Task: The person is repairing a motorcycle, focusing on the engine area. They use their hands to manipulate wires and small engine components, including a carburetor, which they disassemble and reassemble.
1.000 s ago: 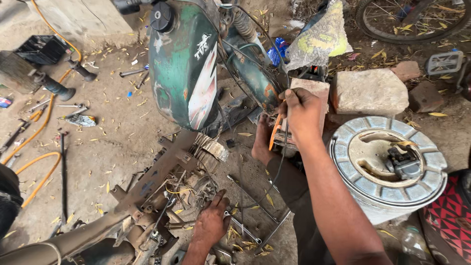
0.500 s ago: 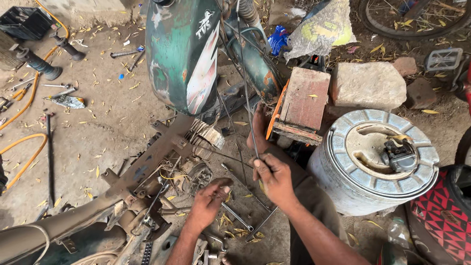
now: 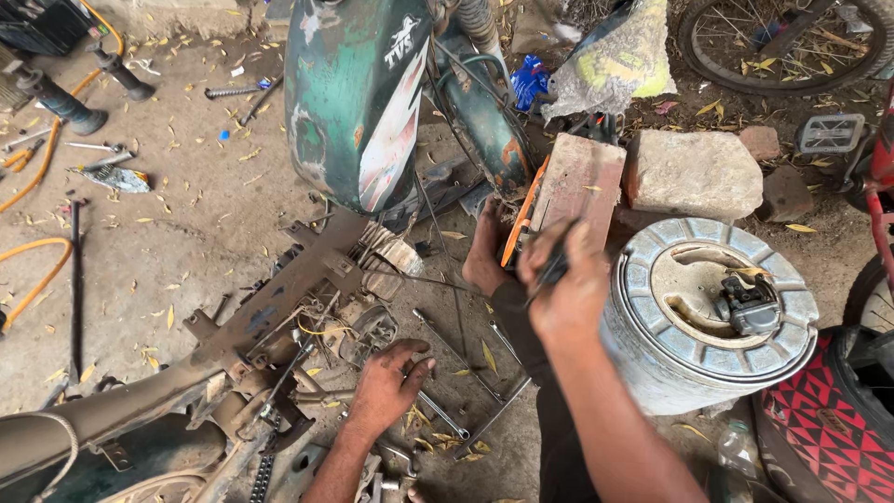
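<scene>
Two hands at work over a stripped motorcycle frame

Two bare hands show in the lower half of the frame. The left hand (image 3: 389, 389), at lower centre, lies palm down with its fingers loosely spread on the dirt, the fingertips touching or just over a long spanner (image 3: 438, 346) that runs diagonally toward the lower right. A second spanner (image 3: 498, 421) lies just beside it among dry leaves. The right hand (image 3: 563, 284), at centre, is raised above the ground and curled around a slim dark tool (image 3: 551, 270); the fingers pinch its shaft, and its tip cannot be made out. Behind that hand, a bare foot (image 3: 484, 251) rests against a wooden block (image 3: 579, 182) with an orange edge.

Left of the hands, the rusty motorcycle frame (image 3: 279, 298) stretches from lower left toward centre, with loose wires and a small finned engine part (image 3: 386, 261) near its upper end. A green fuel tank (image 3: 358, 93) with a white and red stripe fills the upper centre. Right of the raised hand stands a round grey metal drum (image 3: 689, 354), and on its lid sits a small dark carburettor-like part (image 3: 750, 303). A stone block (image 3: 694, 172) lies above the drum, and a spoked wheel (image 3: 782, 47) sits in the upper right corner. An orange hose (image 3: 37, 270) curves along the left edge, with loose tools scattered in the upper left.
</scene>
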Tool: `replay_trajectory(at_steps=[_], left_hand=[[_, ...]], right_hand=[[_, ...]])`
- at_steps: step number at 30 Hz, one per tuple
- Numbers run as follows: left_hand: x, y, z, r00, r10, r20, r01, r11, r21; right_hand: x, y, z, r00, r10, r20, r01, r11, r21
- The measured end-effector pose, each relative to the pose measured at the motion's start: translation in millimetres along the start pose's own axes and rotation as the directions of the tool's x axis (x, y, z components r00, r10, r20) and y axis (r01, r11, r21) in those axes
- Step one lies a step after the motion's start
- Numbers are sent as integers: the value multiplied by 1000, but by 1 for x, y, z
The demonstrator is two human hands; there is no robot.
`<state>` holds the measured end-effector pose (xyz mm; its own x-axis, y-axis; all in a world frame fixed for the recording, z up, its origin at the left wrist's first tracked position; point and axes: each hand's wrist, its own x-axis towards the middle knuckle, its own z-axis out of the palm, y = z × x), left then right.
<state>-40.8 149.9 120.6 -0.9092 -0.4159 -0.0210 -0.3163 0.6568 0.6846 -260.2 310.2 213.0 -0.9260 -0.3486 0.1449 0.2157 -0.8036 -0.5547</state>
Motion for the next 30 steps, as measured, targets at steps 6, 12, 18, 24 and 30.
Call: replay_trajectory(at_steps=[6, 12, 18, 24, 30], left_hand=[[1, -9, 10, 998, -53, -16, 46, 948, -316], [-15, -8, 29, 981, 193, -5, -141, 696, -705], [-18, -2, 40, 981, 148, 127, -2, 658, -753], [-15, 9, 14, 951, 288, 109, -57, 511, -858], [-15, 15, 0, 966, 234, 108, -66, 630, -773]], right_hand=[[-94, 61, -25, 918, 397, 8, -361, 843, -398], [-80, 62, -34, 887, 374, 269, -18, 611, -792], [-61, 61, -26, 789, 408, 460, 230, 497, -836], [-26, 66, -10, 798, 562, 219, -238, 628, -741], [-17, 72, -9, 806, 544, 233, -303, 718, -627]])
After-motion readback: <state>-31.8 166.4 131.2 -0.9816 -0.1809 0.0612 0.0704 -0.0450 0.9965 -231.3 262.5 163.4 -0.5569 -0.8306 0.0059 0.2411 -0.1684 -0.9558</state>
